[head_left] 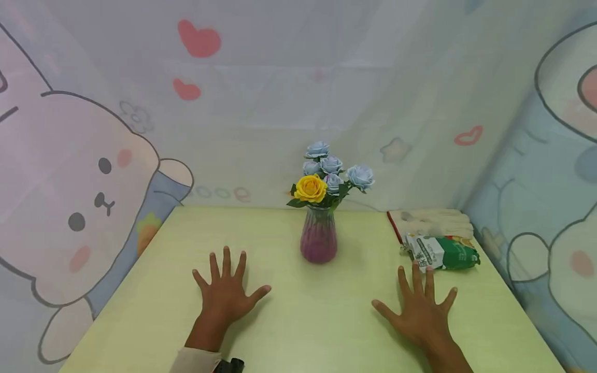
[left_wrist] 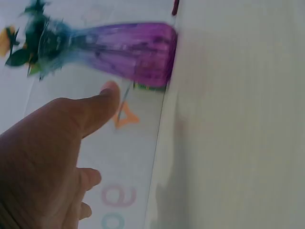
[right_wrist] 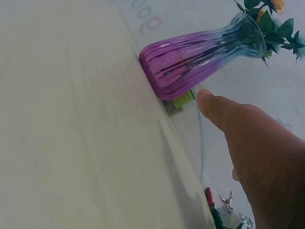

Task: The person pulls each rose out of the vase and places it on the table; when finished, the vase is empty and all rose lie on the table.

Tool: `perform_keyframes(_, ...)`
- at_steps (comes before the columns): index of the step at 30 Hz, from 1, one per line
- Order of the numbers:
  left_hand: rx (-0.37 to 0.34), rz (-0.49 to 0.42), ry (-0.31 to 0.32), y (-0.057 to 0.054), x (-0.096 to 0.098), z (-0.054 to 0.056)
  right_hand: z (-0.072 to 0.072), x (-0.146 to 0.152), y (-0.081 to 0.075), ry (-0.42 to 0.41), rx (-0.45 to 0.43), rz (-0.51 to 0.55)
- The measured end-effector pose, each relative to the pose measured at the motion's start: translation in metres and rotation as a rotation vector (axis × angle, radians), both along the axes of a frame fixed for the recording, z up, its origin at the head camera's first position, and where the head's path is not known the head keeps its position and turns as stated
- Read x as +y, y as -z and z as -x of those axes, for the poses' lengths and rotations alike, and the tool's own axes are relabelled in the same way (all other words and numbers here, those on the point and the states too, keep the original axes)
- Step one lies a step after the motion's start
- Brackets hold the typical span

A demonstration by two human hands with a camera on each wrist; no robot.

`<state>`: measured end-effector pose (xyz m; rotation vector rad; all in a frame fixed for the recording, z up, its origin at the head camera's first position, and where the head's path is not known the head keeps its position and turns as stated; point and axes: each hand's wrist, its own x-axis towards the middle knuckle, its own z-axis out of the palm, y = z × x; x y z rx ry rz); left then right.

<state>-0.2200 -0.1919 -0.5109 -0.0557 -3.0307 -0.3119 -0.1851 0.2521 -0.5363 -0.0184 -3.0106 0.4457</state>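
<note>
My left hand [head_left: 225, 299] is held over the left part of the pale yellow table [head_left: 298, 321], fingers spread and holding nothing. To the right, my right hand [head_left: 422, 315] has its fingers spread too, with nothing in it. Between and beyond them stands a glass vase [head_left: 319, 239], purple at the base and clear at the neck. It holds several light-blue roses [head_left: 360, 176] and one yellow rose [head_left: 310, 188] with green leaves. In the left wrist view the thumb [left_wrist: 97, 109] appears near the vase, apart from it. A green and white soft packet [head_left: 443, 253] lies just beyond my right fingertips.
Behind the packet, whitish gloves [head_left: 436, 223] lie at the table's back right corner. A thin dark-red stick [head_left: 394, 227] lies along their left side. Some small yellow-green thing [right_wrist: 183, 98] shows behind the vase in the right wrist view. A printed cloth [head_left: 280, 103] hangs around the table.
</note>
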Motion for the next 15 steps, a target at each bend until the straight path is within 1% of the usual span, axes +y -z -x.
perform_keyframes(4, 0.05, -0.014, 0.047, -0.004, 0.023, -0.001, 0.0, -0.004, 0.001, -0.028, 0.03, -0.018)
perform_keyframes(8, 0.13, -0.071, 0.079, -0.011, 0.043, 0.005, 0.005, -0.01, 0.002, -0.053, 0.086, -0.032)
perform_keyframes(11, 0.201, -0.142, 0.084, -0.018, 0.053, 0.011, 0.013, -0.02, 0.005, -0.088, 0.121, -0.001)
perform_keyframes(15, 0.31, -0.293, 0.098, -0.029, 0.064, 0.021, 0.028, -0.039, 0.011, -0.145, 0.135, 0.073)
